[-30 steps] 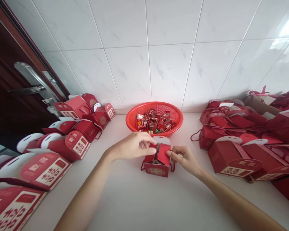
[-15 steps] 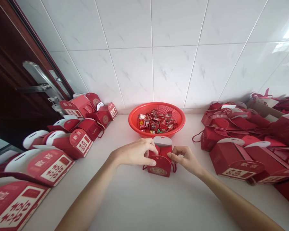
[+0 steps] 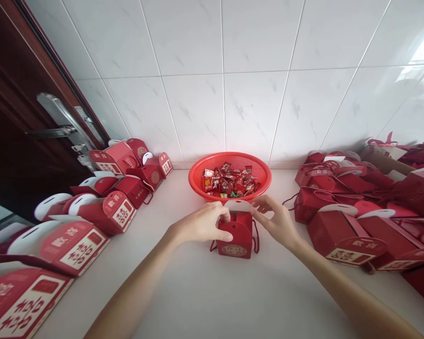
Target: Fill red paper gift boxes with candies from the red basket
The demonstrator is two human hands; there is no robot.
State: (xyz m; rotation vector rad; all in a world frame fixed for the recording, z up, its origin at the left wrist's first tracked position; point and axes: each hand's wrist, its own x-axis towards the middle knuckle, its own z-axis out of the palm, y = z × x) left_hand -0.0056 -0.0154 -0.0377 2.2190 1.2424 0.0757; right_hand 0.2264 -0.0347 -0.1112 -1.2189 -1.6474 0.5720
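A small red box point(image 3: 235, 241) with a gold emblem on its front and a cord at each side stands on the white table. My left hand point(image 3: 207, 223) grips its left side, thumb on the front flap and fingers over the top. The rounded front flap is up, and the white inner face of the back flap point(image 3: 237, 205) shows behind it. My right hand point(image 3: 273, 220) pinches the right edge of that back flap between thumb and fingers. Just behind the box is a red plastic basket point(image 3: 229, 156) holding wrapped sweets point(image 3: 229, 181).
Several red boxes point(image 3: 122, 212) line the left side, near a dark door point(image 3: 10, 117) with a metal handle. Many more red boxes point(image 3: 344, 235) crowd the right side. A tiled wall point(image 3: 254, 113) rises behind the basket.
My right hand has moved up and back from the box's right side to its back flap. The front flap stands more upright. My left hand stays on the box.
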